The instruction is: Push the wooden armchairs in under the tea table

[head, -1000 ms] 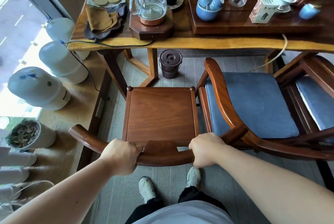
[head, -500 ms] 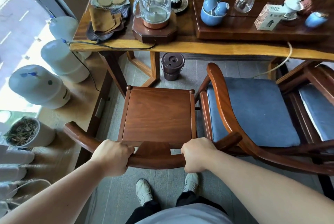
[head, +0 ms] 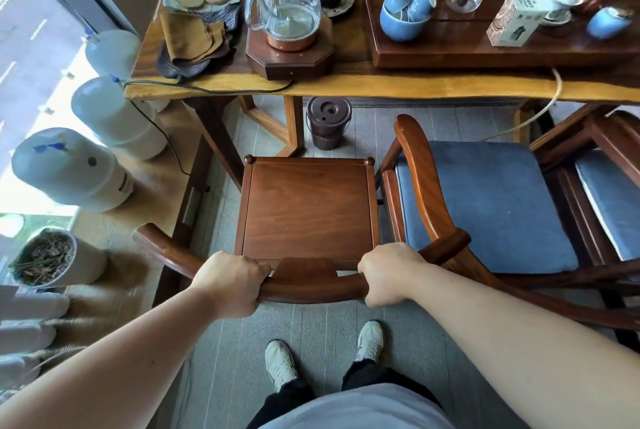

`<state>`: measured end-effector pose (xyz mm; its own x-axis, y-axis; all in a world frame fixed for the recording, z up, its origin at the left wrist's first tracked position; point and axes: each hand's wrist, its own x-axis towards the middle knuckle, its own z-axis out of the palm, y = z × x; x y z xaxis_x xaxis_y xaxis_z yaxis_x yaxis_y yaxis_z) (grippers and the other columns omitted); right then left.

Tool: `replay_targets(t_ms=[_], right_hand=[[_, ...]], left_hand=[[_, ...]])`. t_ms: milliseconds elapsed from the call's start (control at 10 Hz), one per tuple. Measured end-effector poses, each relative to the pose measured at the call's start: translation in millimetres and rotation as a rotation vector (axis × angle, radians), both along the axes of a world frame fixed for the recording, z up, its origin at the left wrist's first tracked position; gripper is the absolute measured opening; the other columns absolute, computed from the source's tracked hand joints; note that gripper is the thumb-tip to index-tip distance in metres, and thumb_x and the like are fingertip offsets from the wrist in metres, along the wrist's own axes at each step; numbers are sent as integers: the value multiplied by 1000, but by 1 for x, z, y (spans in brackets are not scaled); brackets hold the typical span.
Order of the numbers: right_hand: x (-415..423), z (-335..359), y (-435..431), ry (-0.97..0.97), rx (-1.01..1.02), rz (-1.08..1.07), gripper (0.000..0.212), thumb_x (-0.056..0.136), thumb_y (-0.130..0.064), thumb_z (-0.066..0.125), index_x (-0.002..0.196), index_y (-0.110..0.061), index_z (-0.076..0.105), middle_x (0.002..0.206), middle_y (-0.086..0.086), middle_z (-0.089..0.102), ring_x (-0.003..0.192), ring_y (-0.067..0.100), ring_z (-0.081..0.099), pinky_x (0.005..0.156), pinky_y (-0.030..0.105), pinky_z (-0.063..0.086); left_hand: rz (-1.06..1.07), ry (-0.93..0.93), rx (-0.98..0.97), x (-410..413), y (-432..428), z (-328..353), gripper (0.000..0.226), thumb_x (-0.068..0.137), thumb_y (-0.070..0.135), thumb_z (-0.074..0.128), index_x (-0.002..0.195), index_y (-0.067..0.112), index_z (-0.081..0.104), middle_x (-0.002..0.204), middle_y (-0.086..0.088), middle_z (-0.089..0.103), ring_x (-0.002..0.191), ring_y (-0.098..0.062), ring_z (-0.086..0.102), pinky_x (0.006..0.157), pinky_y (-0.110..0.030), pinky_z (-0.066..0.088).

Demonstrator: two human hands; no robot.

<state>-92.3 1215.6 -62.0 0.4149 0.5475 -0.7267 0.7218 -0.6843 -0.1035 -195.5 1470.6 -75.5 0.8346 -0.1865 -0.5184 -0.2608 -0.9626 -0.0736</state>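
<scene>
A dark wooden armchair (head: 308,206) with a bare square seat stands right in front of me, its front edge short of the tea table (head: 381,85). My left hand (head: 230,283) and my right hand (head: 389,272) both grip its curved back rail, one on each side of the centre splat. To its right, close alongside, stands a second armchair (head: 485,203) with a blue cushion. A third cushioned armchair (head: 609,193) shows at the right edge. All three seats lie outside the table's edge.
A small brown lidded bucket (head: 328,123) sits on the floor under the table, ahead of the bare chair. The table leg (head: 216,137) stands at front left. Water tanks (head: 69,168) and a plant pot (head: 52,258) line the left platform. Glass kettle (head: 287,9) and teaware crowd the tabletop.
The chair's seat sits a little closer to the table leg and bucket, and my hands have kept their grip on the back rail. My view has shifted forward slightly.
</scene>
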Motion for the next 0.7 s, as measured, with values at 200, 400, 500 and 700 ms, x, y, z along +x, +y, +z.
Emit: replay_targets(t_ms=[200, 400, 500, 700], right_hand=[[3, -2, -10, 27, 4, -5, 19, 68, -39, 62, 70, -27, 49, 74, -6, 58, 74, 21, 58, 66, 34, 50], [10, 5, -13, 102, 67, -21, 66, 71, -70, 66, 119, -27, 53, 109, -6, 64, 101, 21, 59, 81, 39, 51], [11, 8, -14, -9, 109, 98, 96, 72, -86, 49, 147, -29, 32, 149, 0, 44, 132, 25, 43, 103, 49, 41], [28, 34, -1, -333, 329, 184, 88, 86, -75, 41, 155, -25, 16, 164, 11, 13, 148, 29, 13, 119, 51, 12]], left_hand=[[1, 3, -21, 0, -7, 1, 25, 74, 28, 46, 97, 28, 54, 79, 6, 64, 70, -22, 61, 57, -29, 40], [-1, -22, -92, -3, -2, -5, 61, 76, 77, 40, 113, 29, 50, 97, 8, 64, 89, -19, 60, 66, -32, 46], [0, -60, -162, -5, -1, 3, 87, 77, 86, 20, 142, 30, 32, 134, 1, 53, 122, -22, 48, 94, -40, 45], [-52, -280, -71, 19, 0, 32, 78, 90, 65, 27, 151, 23, 4, 158, -12, 18, 144, -32, 14, 117, -45, 15]])
